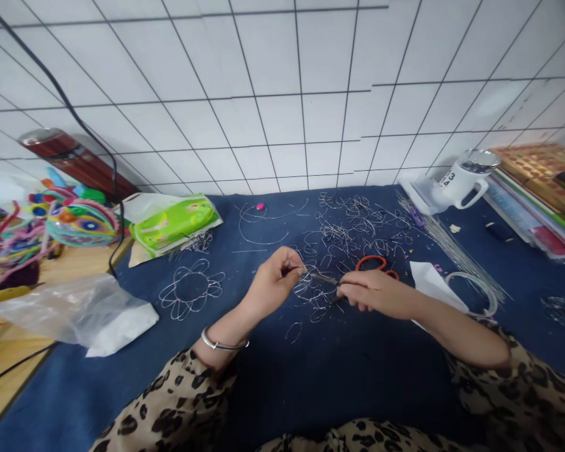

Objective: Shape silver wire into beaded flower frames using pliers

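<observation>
My left hand [277, 276] is closed, thumb and forefinger pinching the end of a thin metal wire. In my closed right hand [376, 292] is a pair of slim-jawed pliers [324, 278], its jaws pointing left to the fingertips of my left hand. Whether the jaws grip the wire is too small to tell. Under and around both hands lie bent wire loops [311, 290]. Orange-handled scissors [371, 260] rest just behind my right hand, their blades mostly hidden. A flower-shaped wire ring [191, 289] lies left of my left hand.
A blue cloth [282, 395] covers the table. Tangled wire pieces [343, 226] lie toward the wall, straight wires [461, 251] and a white mug [468, 182] to the right. At left are a green packet [174, 226], a plastic bag [85, 311] and a red flask [75, 160].
</observation>
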Available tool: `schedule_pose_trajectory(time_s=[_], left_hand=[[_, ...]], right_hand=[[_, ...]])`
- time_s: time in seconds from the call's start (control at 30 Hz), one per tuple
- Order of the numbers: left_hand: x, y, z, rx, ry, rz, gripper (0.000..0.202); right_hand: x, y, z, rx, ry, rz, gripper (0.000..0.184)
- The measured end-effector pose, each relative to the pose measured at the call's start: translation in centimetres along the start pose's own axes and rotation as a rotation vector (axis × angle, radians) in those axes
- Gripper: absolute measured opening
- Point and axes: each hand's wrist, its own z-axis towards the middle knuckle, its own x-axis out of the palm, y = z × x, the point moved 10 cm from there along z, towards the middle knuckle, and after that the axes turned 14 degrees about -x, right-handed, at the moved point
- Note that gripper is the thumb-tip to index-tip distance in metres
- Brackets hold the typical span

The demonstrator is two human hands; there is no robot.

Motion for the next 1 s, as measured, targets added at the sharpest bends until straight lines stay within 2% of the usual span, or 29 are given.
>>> schedule_pose_trajectory(time_s=[0.07,0.13,0.23,0.3,0.33,0.43,0.53,0.77,1.0], left_hand=[[0.0,-0.6,-0.2,0.034,0.019,0.034,0.004],[0.3,-1.1,-0.4,0.063,0.055,0.062,0.005],[0.7,-1.8,-0.8,0.097,0.084,0.103,0.005],[0.5,-2.2,-1.0,0.125,0.047,0.138,0.005],[0.4,-2.4,-1.2,0.141,0.013,0.159,0.005],[-0.3,-2.7,-1.5,0.165,-0.083,0.200,0.008],[-0.6,-2.4,-1.6,0.128,-0.124,0.172,0.011],[0.5,-0.7,-0.9,-0.062,0.039,-0.091,0.008],[1.1,-0.2,-0.8,-0.100,0.093,-0.200,0.009]], right_hand=[[-1.4,0.0,-0.2,-0.003,-0.048,0.024,0.036],[-2.8,0.2,-0.1,-0.030,-0.114,-0.092,0.034],[-3.5,1.2,0.0,-0.102,-0.173,-0.253,0.030],[-3.5,1.9,-0.2,-0.125,-0.208,-0.232,0.030],[-3.3,1.9,-0.3,-0.114,-0.207,-0.161,0.031],[-1.2,1.3,-0.6,-0.035,-0.097,0.115,0.037],[-0.2,0.2,-0.6,0.005,-0.064,0.148,0.039],[1.0,-1.5,-0.1,0.026,-0.052,0.174,0.044],[1.6,-1.8,-0.1,0.056,-0.033,0.219,0.045]])
